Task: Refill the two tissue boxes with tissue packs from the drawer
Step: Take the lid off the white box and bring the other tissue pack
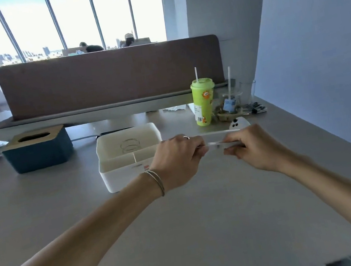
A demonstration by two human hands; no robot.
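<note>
left hand (178, 161): fingers curled, gripping | right hand (256, 146): gripping | arms extended

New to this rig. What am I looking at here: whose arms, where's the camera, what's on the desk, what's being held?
There is no robot: these are a person's two bare arms, seen from one wide-angle camera worn on the head, looking forward and down.

Both hands hold a flat white plastic lid edge-on above the grey desk: the left hand grips one end, the right hand the other. Just behind the left hand stands an open white plastic tissue box, with no tissues visible inside.

To the left stands a dark blue tissue box with a wooden slotted lid, still closed. At the back right are a green lidded cup with a straw and a clear glass jar with a straw. A brown fabric divider closes off the back of the desk.
</note>
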